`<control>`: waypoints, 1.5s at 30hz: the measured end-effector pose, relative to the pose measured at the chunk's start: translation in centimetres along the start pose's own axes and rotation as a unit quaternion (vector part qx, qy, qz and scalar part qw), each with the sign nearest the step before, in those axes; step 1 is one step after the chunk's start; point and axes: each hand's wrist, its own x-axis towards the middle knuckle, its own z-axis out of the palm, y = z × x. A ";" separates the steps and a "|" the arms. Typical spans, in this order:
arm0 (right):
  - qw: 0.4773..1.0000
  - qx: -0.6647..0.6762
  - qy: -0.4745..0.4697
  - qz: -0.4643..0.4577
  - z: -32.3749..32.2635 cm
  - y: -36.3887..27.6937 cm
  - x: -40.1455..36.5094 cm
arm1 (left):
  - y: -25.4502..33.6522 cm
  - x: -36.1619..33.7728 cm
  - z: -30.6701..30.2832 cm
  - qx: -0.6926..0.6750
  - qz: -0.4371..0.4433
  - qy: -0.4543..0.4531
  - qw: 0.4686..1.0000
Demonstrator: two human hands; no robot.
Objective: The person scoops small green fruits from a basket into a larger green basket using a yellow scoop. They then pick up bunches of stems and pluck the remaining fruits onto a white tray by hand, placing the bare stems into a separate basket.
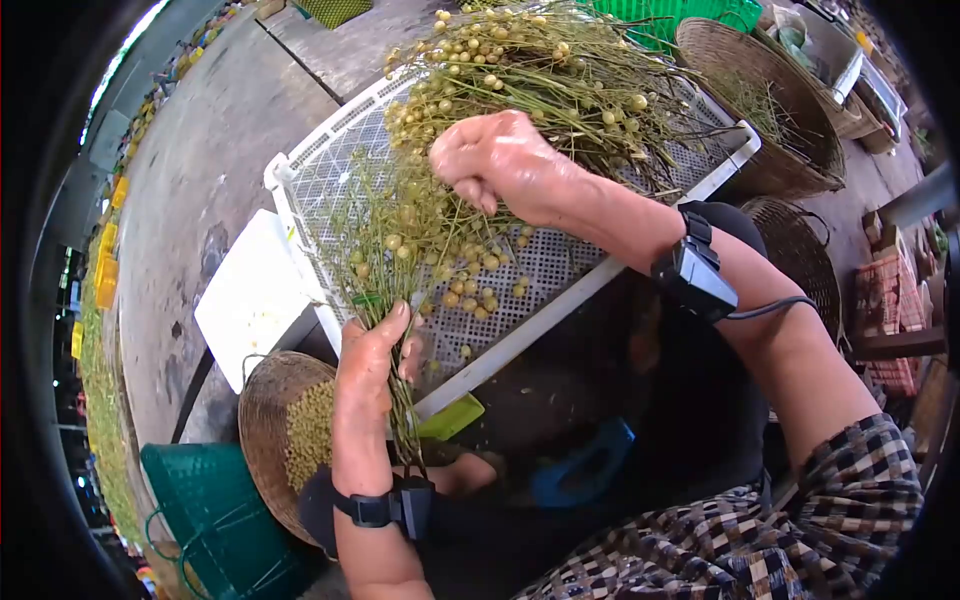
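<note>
My left hand (pixel 375 365) is wrapped round the lower stems of a bunch of thin green stalks (pixel 375 240), which stand up over the near left part of a white perforated tray (pixel 560 260). My right hand (pixel 510 170) is closed in a curled fist above the tray, just right of the bunch's top. Whatever its fingers hold is hidden. Loose round yellowish fruits (pixel 470 295) lie on the tray between the hands. Behind my right hand, a large heap of fruit-bearing stalks (pixel 560 90) covers the tray's far side.
A wicker basket of small yellowish fruits (pixel 310 430) stands at lower left, beside a green plastic basket (pixel 215 510). A white board (pixel 255 290) adjoins the tray's left side. At upper right sits a large woven basket (pixel 740 60). Something blue (pixel 585 465) lies below the tray.
</note>
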 end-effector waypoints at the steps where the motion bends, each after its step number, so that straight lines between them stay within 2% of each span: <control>1: 0.997 0.076 0.025 -0.004 -0.2 0.3 0.5 | -0.1 0.0 -0.1 -0.001 -0.001 0.001 1.000; 2: 0.987 0.152 0.051 -0.009 -0.1 0.0 0.6 | -0.1 0.0 -0.3 0.002 -0.006 -0.001 1.000; 4: 0.981 0.185 0.055 -0.025 -0.4 -0.6 0.3 | -0.2 0.0 -0.4 0.005 -0.011 -0.002 1.000; 5: 0.999 0.033 0.036 -0.004 -0.4 -0.9 0.2 | -0.1 0.0 -0.4 0.011 -0.013 0.002 1.000; 6: 0.992 -0.120 0.018 0.017 -0.3 -1.3 0.0 | -0.1 0.0 -0.3 0.017 -0.016 0.005 1.000; 7: 0.983 -0.181 0.018 0.023 0.3 -1.6 -0.4 | -0.2 0.0 0.0 0.018 -0.017 0.004 1.000; 8: 0.983 -0.179 0.020 0.025 0.3 -0.5 0.1 | -0.4 0.0 0.4 0.021 0.001 0.016 1.000; 10: 0.931 -0.302 0.004 -0.204 0.5 1.8 1.2 | -0.6 -0.1 0.7 0.025 0.019 0.029 0.999; 12: 0.933 -0.300 -0.008 -0.200 0.5 2.4 1.4 | -0.7 -0.1 0.7 0.035 0.042 0.015 0.998; 14: 0.959 -0.266 -0.054 -0.082 0.3 2.9 1.5 | -0.9 0.1 0.8 0.047 0.049 0.019 0.998; 15: 0.959 -0.265 -0.054 -0.082 0.5 2.1 1.2 | -1.0 0.1 0.7 0.058 0.057 0.023 0.996; 17: 0.976 -0.217 -0.016 0.029 0.9 0.0 0.2 | -0.8 0.2 0.5 0.050 0.044 0.024 0.998; 18: 0.976 -0.217 -0.019 0.028 0.6 0.0 0.4 | -0.7 0.2 0.4 0.041 0.033 0.024 0.998; 20: 0.997 0.015 0.000 0.077 -0.2 -0.1 0.7 | -0.5 0.2 0.0 0.039 0.010 0.034 0.999; 21: 0.997 0.015 -0.003 0.077 -0.3 -0.1 0.7 | -0.4 0.2 -0.1 0.039 -0.012 0.039 0.998; 24: 0.979 -0.190 0.023 0.069 -0.5 -0.6 0.3 | -0.4 0.1 0.1 -0.012 0.000 0.061 0.998; 25: 0.961 -0.274 -0.004 0.022 -0.6 0.4 0.3 | -0.4 0.1 0.1 -0.012 0.001 0.062 0.998; 26: 0.962 -0.273 -0.005 0.022 0.0 0.8 -0.1 | -0.5 0.2 0.1 -0.001 0.003 0.074 0.997; 27: 0.911 -0.402 0.050 -0.074 0.9 1.3 -0.8 | -0.6 0.3 0.1 0.010 0.004 0.086 0.996; 28: 0.832 -0.518 0.104 -0.167 1.8 1.8 -1.4 | -0.7 0.5 0.2 0.010 0.004 0.086 0.996; 29: 0.806 -0.505 0.143 -0.272 2.8 2.2 -1.6 | -1.0 0.7 0.3 -0.002 0.004 0.094 0.996; 30: 0.807 -0.505 0.143 -0.272 3.6 2.3 -2.2 | -1.1 0.9 0.4 -0.014 0.005 0.103 0.995; 32: 0.840 -0.452 0.012 -0.301 5.2 1.4 -3.3 | -1.2 1.0 0.7 -0.007 0.005 0.103 0.995; 36: 0.855 -0.432 0.060 -0.280 5.7 4.5 -1.9 | -0.7 0.6 2.1 0.004 0.031 0.115 0.993; 38: 0.860 -0.463 0.065 -0.204 5.4 4.8 -1.3 | -1.0 0.7 1.9 -0.011 0.042 0.116 0.992; 39: 0.861 -0.462 0.063 -0.206 5.4 5.1 -1.1 | -1.0 0.7 1.7 -0.027 0.052 0.118 0.991; 41: 0.899 -0.403 0.064 -0.159 5.4 5.2 -1.0 | -0.7 0.3 1.8 -0.038 0.052 0.117 0.991; 43: 0.911 -0.371 0.075 -0.164 5.2 5.3 -1.0 | -0.4 0.2 1.7 -0.049 0.050 0.113 0.991; 45: 0.922 -0.338 0.085 -0.170 5.3 5.3 -1.2 | -0.4 0.2 1.2 -0.053 0.006 0.124 0.991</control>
